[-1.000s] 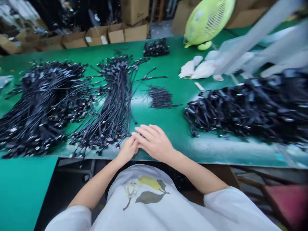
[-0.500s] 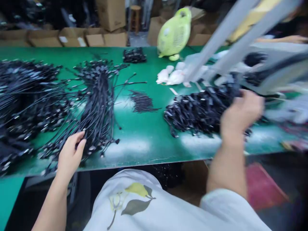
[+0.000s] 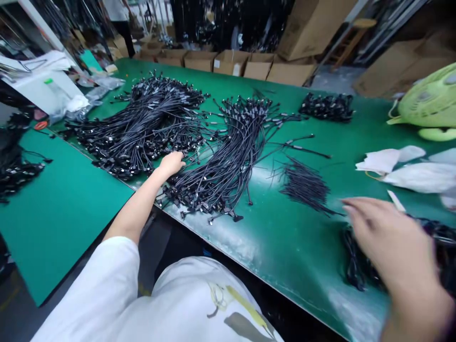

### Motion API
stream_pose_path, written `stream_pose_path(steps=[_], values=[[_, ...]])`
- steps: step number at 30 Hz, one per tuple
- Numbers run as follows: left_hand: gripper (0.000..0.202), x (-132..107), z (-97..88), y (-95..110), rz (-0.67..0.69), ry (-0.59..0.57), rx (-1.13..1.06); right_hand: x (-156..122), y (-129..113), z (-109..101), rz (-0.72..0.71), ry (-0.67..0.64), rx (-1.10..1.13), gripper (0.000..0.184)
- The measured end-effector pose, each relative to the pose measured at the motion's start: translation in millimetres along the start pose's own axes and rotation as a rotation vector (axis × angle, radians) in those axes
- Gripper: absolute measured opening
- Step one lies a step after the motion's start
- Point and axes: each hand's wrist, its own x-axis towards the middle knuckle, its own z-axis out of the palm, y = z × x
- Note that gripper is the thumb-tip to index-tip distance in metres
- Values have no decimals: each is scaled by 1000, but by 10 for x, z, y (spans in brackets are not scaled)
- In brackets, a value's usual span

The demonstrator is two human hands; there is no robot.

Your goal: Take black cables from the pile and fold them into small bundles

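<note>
My left hand (image 3: 172, 164) is at the gap between two piles of short black cables. Its fingers are curled together; what they hold, if anything, cannot be made out. To its right lies the nearer cable pile (image 3: 228, 161), and to its left spreads the bigger cable pile (image 3: 142, 123). My right hand (image 3: 395, 237), smeared by motion, hangs over the right part of the table with fingers stretched forward and thumb apart. Just beyond its fingertips is a flat heap of thin black ties (image 3: 306, 185). Partly hidden beneath it are coiled black cables (image 3: 354, 261).
A small stack of black bundles (image 3: 327, 107) sits farther back on the green table (image 3: 285, 251). White plastic bags (image 3: 409, 166) and a lime-green fan (image 3: 431, 102) are at right. Cardboard boxes (image 3: 231, 63) line the far edge. A green side board (image 3: 60, 223) adjoins at left.
The view has swung left. My right hand has come away from the coiled cables toward the ties. My left hand has shifted to the gap between the piles, its fingers now drawn together.
</note>
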Motion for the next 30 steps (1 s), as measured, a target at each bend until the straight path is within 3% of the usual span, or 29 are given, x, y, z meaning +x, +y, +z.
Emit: stream_pose_path(steps=[2, 6, 9, 13, 18, 21, 23, 27, 30], values=[[16, 69, 21, -58, 33, -41, -6, 181, -147, 215, 4, 35, 5, 34], [18, -13, 117, -210, 63, -44, -26, 685, -545, 603, -194, -128, 84, 34], [10, -56, 128, -321, 110, -68, -83, 1078, -941, 710, -317, -237, 79, 32], [10, -112, -3, -349, 150, -4, -194, 1508, -1563, 762, -449, -275, 172, 29], [20, -415, -291, -135, 268, 168, -278, 1956, -2174, 1012, -466, -182, 163, 51], [22, -662, -439, -11, 360, 295, -236, 2241, -2179, 1157, -375, -251, 59, 30], [24, -816, -521, -23, 307, 283, -258, 2392, -2002, 1171, -292, -236, 31, 26], [19, -1052, -624, -266, 230, 63, -478, 2447, -1608, 922, -192, -105, 1, 32], [21, -1164, -625, -433, 226, -123, -797, 2260, -1636, 492, -253, 55, 22, 35]])
